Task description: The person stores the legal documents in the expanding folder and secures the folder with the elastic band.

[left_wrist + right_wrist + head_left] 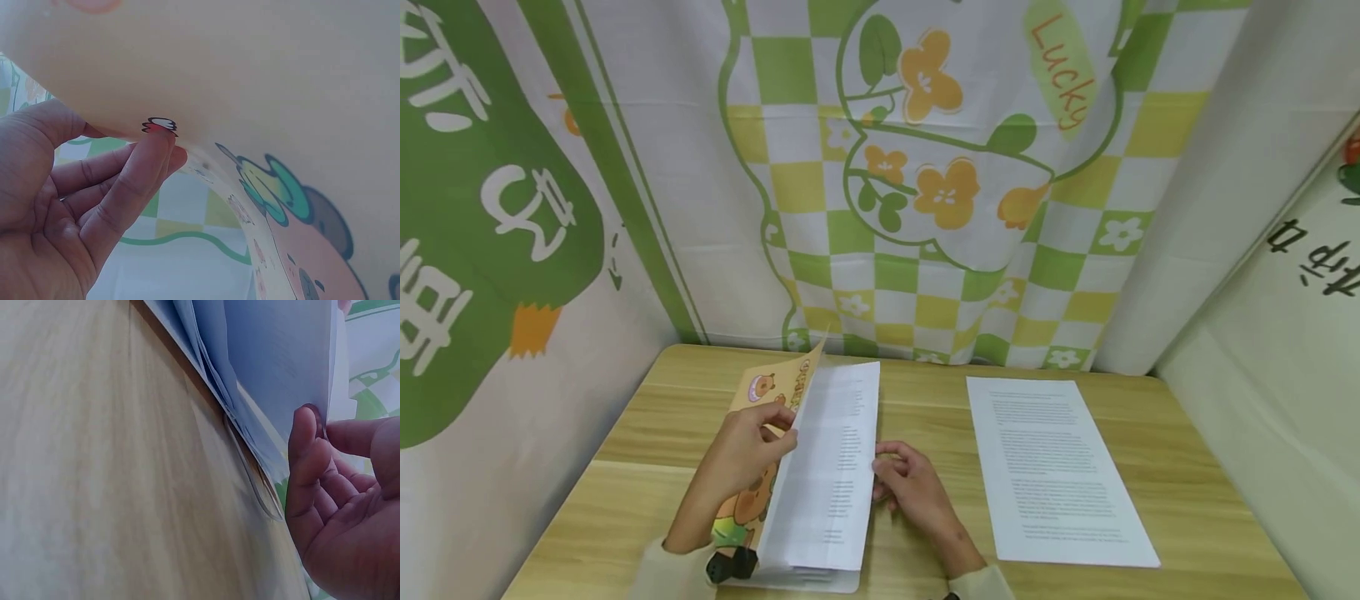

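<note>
An orange folder with cartoon animals on its cover stands partly opened on the table, left of the middle. My left hand pinches the raised cover near its free edge; the left wrist view shows the cover curving between thumb and fingers. Inside the folder lie white printed sheets. With thumb and fingers my right hand pinches their right edge, and in the right wrist view the sheets are lifted off the layers below. How many sheets are in that pinch cannot be told.
A separate printed sheet lies flat to the right on the wooden table. Behind the table hangs a checked green and yellow curtain, with printed white cloth at both sides. A thin pale loop shows beside the folder's edge.
</note>
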Demonstrator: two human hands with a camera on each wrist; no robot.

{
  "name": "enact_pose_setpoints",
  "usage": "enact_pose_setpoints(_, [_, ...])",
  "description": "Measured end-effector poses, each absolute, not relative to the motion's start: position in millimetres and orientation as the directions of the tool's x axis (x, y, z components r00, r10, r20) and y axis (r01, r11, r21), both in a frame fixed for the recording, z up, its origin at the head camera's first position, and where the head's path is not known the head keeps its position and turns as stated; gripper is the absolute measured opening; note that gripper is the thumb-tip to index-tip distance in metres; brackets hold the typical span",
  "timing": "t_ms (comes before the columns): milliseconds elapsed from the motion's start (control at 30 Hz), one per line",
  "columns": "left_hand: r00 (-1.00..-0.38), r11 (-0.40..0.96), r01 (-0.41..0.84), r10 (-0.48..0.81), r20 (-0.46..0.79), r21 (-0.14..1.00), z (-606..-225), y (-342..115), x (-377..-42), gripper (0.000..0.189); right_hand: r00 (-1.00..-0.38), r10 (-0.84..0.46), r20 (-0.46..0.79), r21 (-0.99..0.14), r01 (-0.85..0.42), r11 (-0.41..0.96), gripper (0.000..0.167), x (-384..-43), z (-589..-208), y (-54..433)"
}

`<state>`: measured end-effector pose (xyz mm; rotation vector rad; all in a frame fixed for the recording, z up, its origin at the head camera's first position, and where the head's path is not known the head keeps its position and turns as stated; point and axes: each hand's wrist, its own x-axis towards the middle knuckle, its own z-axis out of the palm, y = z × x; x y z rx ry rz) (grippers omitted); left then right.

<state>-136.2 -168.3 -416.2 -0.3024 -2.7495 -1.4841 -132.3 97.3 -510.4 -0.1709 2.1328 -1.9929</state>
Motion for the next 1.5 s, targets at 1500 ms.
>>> enact_pose_setpoints(1500, [-0.978, 0.529, 0.179, 0.188, 0.091, 0.830, -417.7, -168.0, -137.0, 0.012, -0.951, -0.309, -0.031, -0.936, -0.081, 0.342, 0.040, -142.6, -509.6, 72.0])
